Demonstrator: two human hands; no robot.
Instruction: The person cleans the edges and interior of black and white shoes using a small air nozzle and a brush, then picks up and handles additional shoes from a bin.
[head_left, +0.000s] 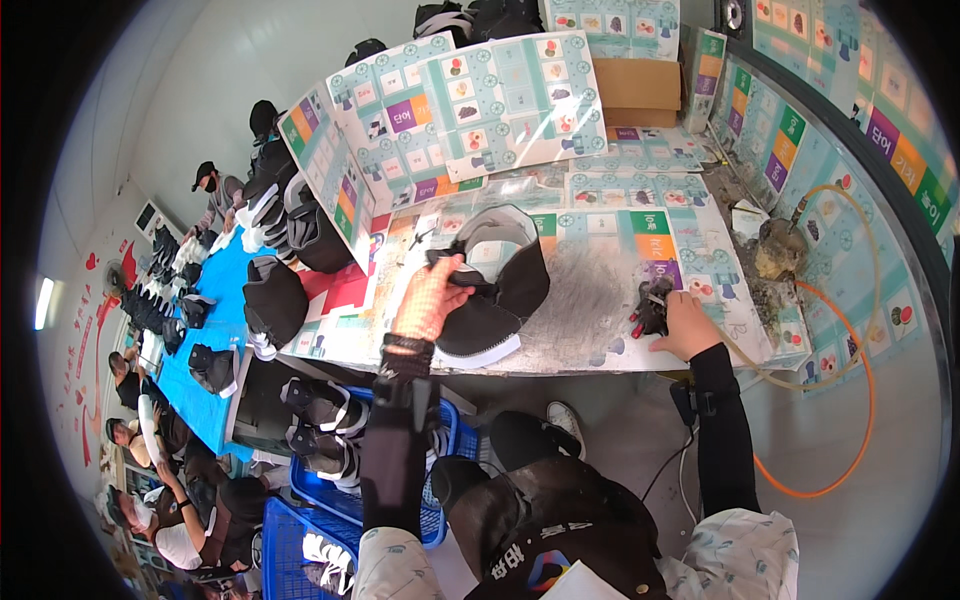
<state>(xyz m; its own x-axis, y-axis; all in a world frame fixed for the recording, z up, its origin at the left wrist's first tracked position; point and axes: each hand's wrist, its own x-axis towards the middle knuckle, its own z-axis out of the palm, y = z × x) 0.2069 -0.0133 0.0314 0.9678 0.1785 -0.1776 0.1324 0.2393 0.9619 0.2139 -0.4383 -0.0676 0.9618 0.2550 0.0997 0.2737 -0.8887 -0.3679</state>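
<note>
My left hand (432, 298) pinches the collar edge of a black high-top shoe (522, 285) near the front of the table. The shoe has a pale lining and a white sole edge, and its opening faces up. Further right, my right hand (688, 326) has its thumb and fingers around a small dark hand tool (650, 308) with red parts, low over the tabletop. The tool's exact kind does not show clearly. Both hands are over the patterned worktable (585, 330), well apart from each other.
Printed boards (515, 100) stand behind the shoe, beside a cardboard box (630, 90). Orange and yellowish hoses (868, 400) loop at the right. More black shoes (275, 300) stand at the left; blue baskets (300, 540) hold others below. Several people work along a blue table (215, 330).
</note>
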